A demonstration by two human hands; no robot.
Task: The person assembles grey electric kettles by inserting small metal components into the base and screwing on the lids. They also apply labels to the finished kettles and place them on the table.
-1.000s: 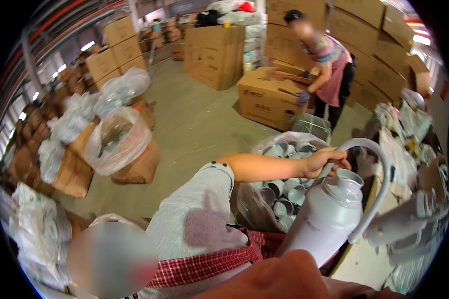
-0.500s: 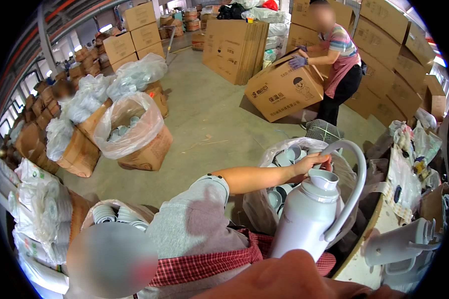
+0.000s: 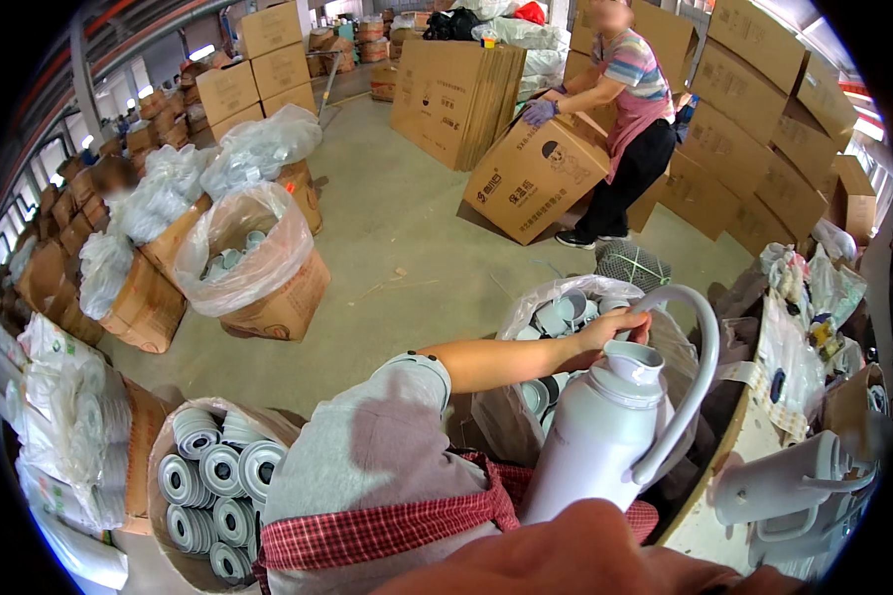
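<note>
My left hand [image 3: 615, 335], its arm in a short grey sleeve, is closed around the curved handle [image 3: 706, 342] of a pale grey vacuum jug [image 3: 600, 426]. The fingers sit just above the jug's spout [image 3: 633, 362]. The jug leans slightly, in front of my red checked apron [image 3: 397, 521]; its base is hidden. Behind the hand stands a plastic-lined bag [image 3: 501, 397] with loose pale grey plastic parts [image 3: 561, 312] in it. My right hand does not show.
A worktable [image 3: 700, 496] at the right bears more pale jugs [image 3: 774, 481]. At lower left a lined carton [image 3: 159, 506] holds stacked round parts [image 3: 221, 468]. Across the floor, a co-worker [image 3: 630, 99] with purple gloves grips a tilted carton [image 3: 536, 178]. A lined carton [image 3: 278, 293] stands at left.
The whole view has shifted a little, and the stacked round parts at lower left now show. The co-worker's feet have come into sight beside the tilted carton. My left hand keeps its hold.
</note>
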